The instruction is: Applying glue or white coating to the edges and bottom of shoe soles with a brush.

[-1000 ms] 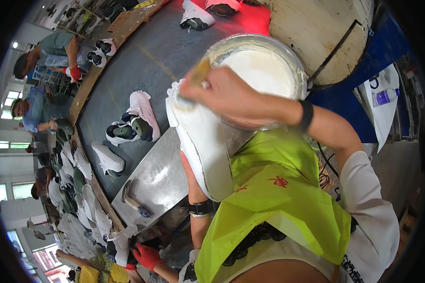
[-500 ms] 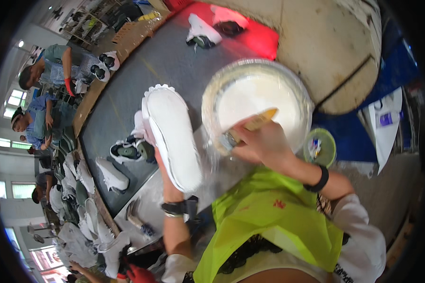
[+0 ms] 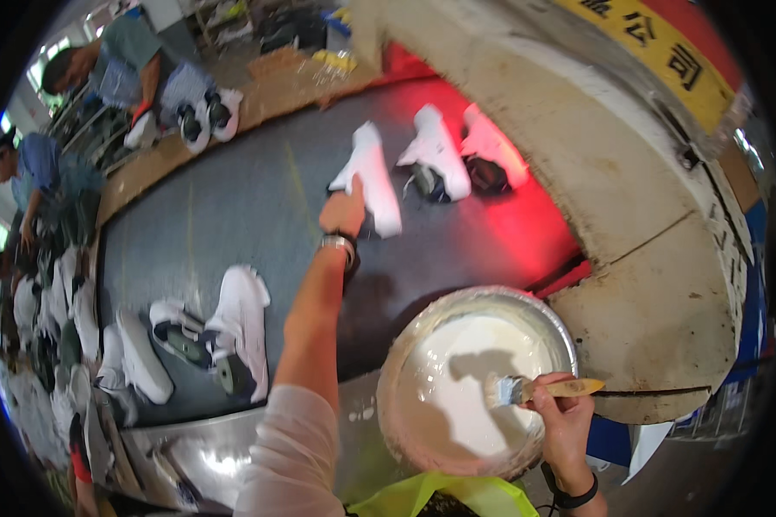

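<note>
My left arm reaches forward over the dark belt, and my left hand point(image 3: 343, 211) grips a white shoe point(image 3: 377, 185) lying on its side at belt level. Its fingers are partly hidden against the shoe. In my right hand point(image 3: 562, 424) is a flat paintbrush point(image 3: 575, 388) with a wooden handle, held near its metal band. The bristles are over the white liquid point(image 3: 466, 362) in a round metal basin point(image 3: 564, 332); whether they touch the liquid I cannot tell. Just beyond the gripped shoe lie a white shoe point(image 3: 440, 155) and another shoe point(image 3: 498, 155) under red light.
At the belt's point(image 3: 224, 215) near left lie several more shoes point(image 3: 243, 319). A beige machine housing point(image 3: 638, 224) borders the right side. Along the left, people work beside a ledge point(image 3: 147, 185) and piled shoes point(image 3: 56, 319). A brush point(image 3: 177, 478) rests on the metal edge.
My left hand has carried the shoe from beside the basin forward onto the belt. My right hand has shifted the brush from the basin's left rim to its right side. The view has turned too.
</note>
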A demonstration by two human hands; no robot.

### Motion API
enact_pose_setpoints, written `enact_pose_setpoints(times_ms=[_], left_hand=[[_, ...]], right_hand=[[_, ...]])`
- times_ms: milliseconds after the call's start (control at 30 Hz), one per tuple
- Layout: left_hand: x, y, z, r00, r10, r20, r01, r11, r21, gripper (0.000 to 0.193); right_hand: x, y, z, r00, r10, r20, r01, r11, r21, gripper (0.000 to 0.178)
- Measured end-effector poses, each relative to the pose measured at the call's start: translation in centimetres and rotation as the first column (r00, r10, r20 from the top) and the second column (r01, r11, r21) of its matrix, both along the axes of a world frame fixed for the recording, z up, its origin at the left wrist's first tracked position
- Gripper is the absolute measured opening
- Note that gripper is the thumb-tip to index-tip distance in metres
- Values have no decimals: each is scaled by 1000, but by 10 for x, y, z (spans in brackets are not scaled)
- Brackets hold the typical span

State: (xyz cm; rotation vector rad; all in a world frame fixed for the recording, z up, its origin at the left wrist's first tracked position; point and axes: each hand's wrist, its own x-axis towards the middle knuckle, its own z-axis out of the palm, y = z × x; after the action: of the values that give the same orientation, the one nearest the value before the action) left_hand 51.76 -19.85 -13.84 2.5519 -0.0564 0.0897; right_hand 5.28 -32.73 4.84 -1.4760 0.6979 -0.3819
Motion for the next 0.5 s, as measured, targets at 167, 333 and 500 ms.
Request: enact_pose_setpoints(times_ms=[167, 333, 500], left_hand=[[-40, 43, 44, 992, -126, -6, 124, 960, 251, 47], [-169, 155, 85, 762, -220, 609, 64, 961, 267, 53], [-241, 256, 31, 954, 291, 75, -296, 952, 71, 81]], right_hand=[[5, -9, 2, 999, 2, 34, -1, 999, -37, 17], [2, -12, 4, 997, 71, 40, -72, 997, 12, 15], [-32, -16, 0, 981, 135, 137, -143, 989, 49, 16]])
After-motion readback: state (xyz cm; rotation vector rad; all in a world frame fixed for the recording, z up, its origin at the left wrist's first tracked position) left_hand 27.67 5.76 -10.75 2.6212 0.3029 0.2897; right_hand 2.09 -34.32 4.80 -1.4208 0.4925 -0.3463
